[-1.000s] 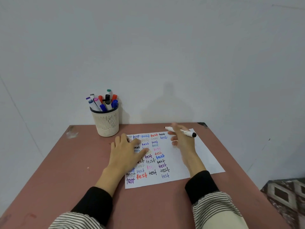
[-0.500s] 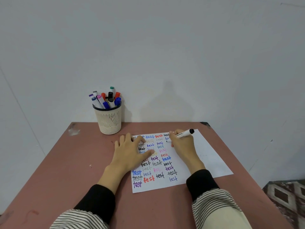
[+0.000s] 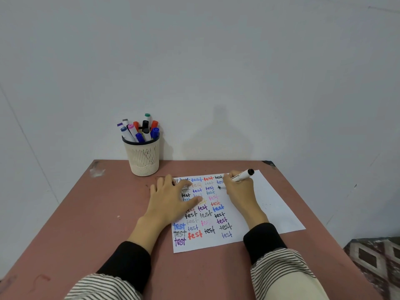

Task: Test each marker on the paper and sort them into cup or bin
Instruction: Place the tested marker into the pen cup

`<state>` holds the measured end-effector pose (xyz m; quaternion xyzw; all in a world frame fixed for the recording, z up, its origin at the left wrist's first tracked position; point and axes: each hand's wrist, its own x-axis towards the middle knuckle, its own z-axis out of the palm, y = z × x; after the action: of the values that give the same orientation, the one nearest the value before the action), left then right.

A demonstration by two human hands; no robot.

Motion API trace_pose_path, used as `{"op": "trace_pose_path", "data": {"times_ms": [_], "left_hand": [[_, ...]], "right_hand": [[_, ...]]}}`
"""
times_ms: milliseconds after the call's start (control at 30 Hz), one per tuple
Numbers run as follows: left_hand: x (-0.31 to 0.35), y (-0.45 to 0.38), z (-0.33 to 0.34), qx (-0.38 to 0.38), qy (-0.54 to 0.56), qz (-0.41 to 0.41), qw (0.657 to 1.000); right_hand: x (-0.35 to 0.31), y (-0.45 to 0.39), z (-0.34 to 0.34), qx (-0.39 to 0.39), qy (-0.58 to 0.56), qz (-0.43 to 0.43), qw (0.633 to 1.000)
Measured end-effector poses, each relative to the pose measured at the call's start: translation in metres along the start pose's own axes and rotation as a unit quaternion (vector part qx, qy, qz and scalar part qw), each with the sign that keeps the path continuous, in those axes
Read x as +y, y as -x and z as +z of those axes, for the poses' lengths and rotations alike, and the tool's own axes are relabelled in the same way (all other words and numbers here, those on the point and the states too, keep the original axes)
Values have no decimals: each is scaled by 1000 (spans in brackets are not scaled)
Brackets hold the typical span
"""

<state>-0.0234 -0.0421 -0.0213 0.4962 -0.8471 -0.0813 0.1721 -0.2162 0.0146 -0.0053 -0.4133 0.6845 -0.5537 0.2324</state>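
Two hands are working over the sheet of paper (image 3: 266,204) lying on the reddish desk (image 3: 104,213). The right hand (image 3: 240,191) is holding a white marker (image 3: 242,175), its fingers (image 3: 229,180) curled round the barrel near the tip; the black end is sticking out up and to the right of the knuckles. The tip is touching the paper just left of those fingers, beside a small black mark (image 3: 219,187). The left hand (image 3: 171,200) is lying flat, fingers spread and straight, pressing on the left part of the sheet and covering some of the writing. Rows of the word "test" in many colours are filling the paper between and below both hands. Beyond the left fingertips, near the desk's far edge against the wall (image 3: 216,72), a cream mesh cup (image 3: 143,158) is standing upright, holding a bunch of capped markers (image 3: 140,129). Striped sleeves (image 3: 279,263) with black cuffs are covering both forearms.
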Motion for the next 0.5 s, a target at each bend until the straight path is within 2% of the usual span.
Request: {"op": "trace_pose_path", "data": {"times_ms": [100,500], "left_hand": [[1,-1,-1,-3,-2,0,1000],[0,0,-1,-9,-3,-3,1000]], "right_hand": [[1,-1,-3,17,-9,-4,1000],[2,-2,-4,-5,19,-6,1000]]}}
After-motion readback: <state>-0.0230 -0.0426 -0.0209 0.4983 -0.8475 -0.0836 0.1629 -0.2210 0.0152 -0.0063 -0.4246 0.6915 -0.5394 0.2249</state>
